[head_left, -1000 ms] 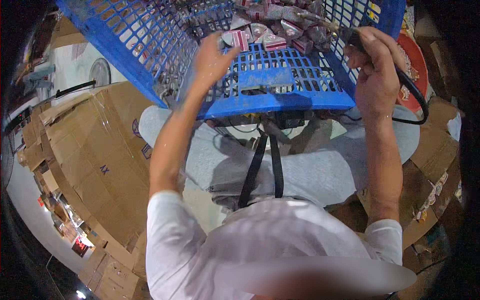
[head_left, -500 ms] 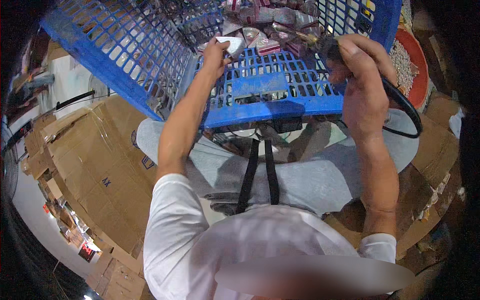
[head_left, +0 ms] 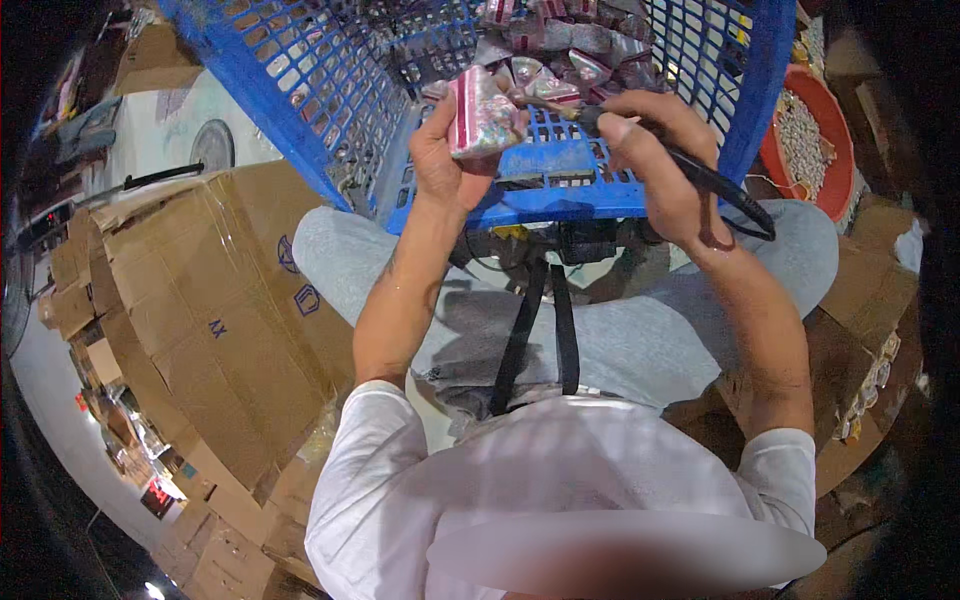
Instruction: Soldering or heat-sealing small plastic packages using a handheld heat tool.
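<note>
My left hand (head_left: 445, 165) is closed on a small clear zip bag (head_left: 486, 115) with pink stripes and pale, shiny bits inside. It lifts the bag just above the near side of a blue plastic basket (head_left: 520, 205). In my right hand (head_left: 670, 160) is a soldering iron (head_left: 590, 118) with a dark handle and a black cord. Its thin metal tip points left, close to the bag's right edge; whether they touch I cannot tell. Several similar filled bags (head_left: 585, 65) lie heaped deeper in the basket.
A red basin (head_left: 845, 165) of small pale pieces stands to the right of the basket. Flattened cardboard (head_left: 200, 300) covers the floor at the left, with more cardboard (head_left: 840, 370) at the right. The iron's black cord (head_left: 735, 195) loops beside my right wrist.
My left hand has brought the bag nearer and to the right, turning its striped face up. My right hand has moved left with the soldering iron, bringing its tip to the bag.
</note>
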Available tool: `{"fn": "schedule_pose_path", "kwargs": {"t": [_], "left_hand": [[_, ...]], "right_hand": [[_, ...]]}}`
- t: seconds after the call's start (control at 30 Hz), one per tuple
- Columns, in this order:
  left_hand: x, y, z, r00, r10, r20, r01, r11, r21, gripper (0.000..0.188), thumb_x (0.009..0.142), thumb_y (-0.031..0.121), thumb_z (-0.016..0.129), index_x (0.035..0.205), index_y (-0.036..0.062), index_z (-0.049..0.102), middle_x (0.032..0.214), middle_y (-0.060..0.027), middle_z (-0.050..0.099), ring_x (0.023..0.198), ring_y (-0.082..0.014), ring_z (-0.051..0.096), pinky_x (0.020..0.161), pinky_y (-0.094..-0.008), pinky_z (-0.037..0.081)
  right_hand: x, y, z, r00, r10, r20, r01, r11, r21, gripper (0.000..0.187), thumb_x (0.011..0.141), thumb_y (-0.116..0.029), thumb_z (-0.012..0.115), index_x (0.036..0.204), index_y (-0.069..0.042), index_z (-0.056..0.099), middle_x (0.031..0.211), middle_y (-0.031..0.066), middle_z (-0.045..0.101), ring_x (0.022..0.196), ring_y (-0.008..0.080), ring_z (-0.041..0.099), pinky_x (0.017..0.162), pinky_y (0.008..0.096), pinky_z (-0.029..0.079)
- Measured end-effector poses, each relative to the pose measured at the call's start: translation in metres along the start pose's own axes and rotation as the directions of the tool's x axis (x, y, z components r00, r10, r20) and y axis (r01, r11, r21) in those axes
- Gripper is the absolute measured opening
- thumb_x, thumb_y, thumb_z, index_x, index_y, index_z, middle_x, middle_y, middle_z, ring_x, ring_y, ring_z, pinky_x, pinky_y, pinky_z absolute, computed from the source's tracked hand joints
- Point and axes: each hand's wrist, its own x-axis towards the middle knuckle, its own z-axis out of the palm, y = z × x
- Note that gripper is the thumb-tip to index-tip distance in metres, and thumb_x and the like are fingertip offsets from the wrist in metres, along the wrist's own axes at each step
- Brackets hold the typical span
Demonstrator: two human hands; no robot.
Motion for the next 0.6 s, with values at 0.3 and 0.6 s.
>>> {"fn": "schedule_pose_path", "kwargs": {"t": [0.3,0.6], "left_hand": [[-0.0024,-0.0058,-0.0052,0.999,-0.016,0.030,0.017,0.999,-0.037,0.039,0.105,0.027,0.038,0.138,0.0076,0.047,0.117,-0.0110,0.061,0.105,-0.0259,0.061,0.092,-0.0444,0.052],[-0.0045,-0.0061,-0.0065,0.999,0.042,-0.012,-0.040,0.990,0.135,0.047,0.100,0.044,0.049,0.131,0.0081,0.047,0.111,-0.0104,0.060,0.101,-0.0257,0.061,0.089,-0.0452,0.052]], "right_hand": [[-0.0015,-0.0007,-0.0064,0.990,-0.109,0.088,0.120,0.985,-0.126,0.027,0.088,-0.021,0.064,0.103,0.002,0.065,0.079,0.0097,0.062,0.068,0.0158,0.061,0.062,0.0301,0.048],[-0.0048,-0.0029,-0.0021,0.977,-0.154,0.149,0.174,0.975,-0.138,0.026,0.085,-0.022,0.066,0.097,0.001,0.067,0.077,0.0124,0.065,0.066,0.0194,0.063,0.060,0.0322,0.048]]}}
